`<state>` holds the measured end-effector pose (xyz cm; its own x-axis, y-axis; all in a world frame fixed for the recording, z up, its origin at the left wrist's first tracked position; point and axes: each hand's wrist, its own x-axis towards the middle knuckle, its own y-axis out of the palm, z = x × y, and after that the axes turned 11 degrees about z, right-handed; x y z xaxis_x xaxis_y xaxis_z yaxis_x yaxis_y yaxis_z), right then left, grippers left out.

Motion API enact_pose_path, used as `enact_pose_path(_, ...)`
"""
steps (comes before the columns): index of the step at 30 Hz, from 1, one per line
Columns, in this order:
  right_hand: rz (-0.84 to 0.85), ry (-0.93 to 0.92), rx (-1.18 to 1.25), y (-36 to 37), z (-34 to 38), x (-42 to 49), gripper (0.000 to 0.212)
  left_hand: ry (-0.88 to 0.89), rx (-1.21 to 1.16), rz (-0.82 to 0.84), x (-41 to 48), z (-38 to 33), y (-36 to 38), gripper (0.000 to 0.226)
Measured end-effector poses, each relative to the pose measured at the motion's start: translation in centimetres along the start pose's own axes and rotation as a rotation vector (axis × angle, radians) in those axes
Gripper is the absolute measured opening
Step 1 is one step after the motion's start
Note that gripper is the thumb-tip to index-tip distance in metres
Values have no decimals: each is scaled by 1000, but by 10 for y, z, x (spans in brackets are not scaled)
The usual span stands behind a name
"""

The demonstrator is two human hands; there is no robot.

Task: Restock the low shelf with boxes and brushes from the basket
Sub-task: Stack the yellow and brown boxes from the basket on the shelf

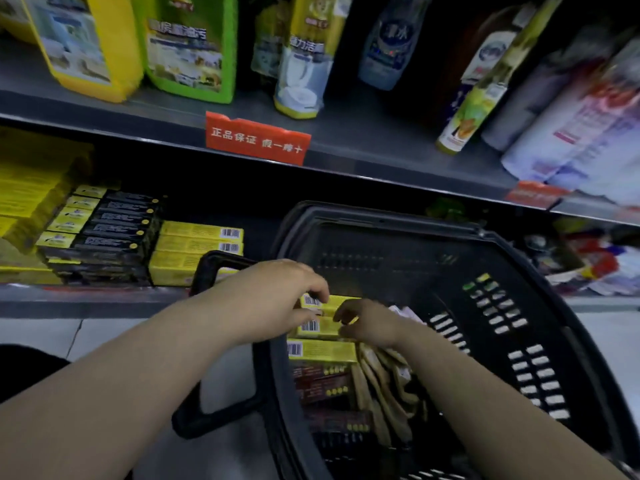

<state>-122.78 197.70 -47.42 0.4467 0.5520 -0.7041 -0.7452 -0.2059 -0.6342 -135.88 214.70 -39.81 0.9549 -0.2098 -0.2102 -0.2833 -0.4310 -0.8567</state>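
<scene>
- Roughly partway, I'd judge: the low shelf point(86, 296) already carries rows of black boxes point(104, 237) and a stack of shelved yellow boxes point(201, 244), with dark open room beside them.
- The basket point(381, 216) sits just in front of the shelf and is far from emptied.
- In it: loose yellow boxes point(322, 353), dark red boxes point(322, 388) below them, and brushes point(381, 386) alongside, all yet to shelve.
- Left hand point(273, 299): fingers curled over the barcode end of the top box point(334, 303), thumb underneath, gripping it.
- Right hand point(370, 322): fingertips bent in, pinching the same box's other end; not lifted clear yet.
</scene>
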Motion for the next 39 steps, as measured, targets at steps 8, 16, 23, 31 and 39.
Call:
enact_pose_path(8,-38,72,-677,79,-17,47,39,-59,-39,38,-8,-3,3,28)
enact_pose_path(16,-41,21,-21,16,-25,-1,31,-213,-625,-158,-2,-9,-5,11)
enact_pose_path(23,115,-238,872,-34,2,-88,26,-359,-1035,-30,6,-18,1,35)
enact_pose_path(31,-28,-550,679,-24,57,-107,47,-371,-1325,-13,7,-31,-1,108)
enact_pose_path(39,-131,-99,141,3,7,-13,34,-328,-1420,-172,8,-16,-22,73)
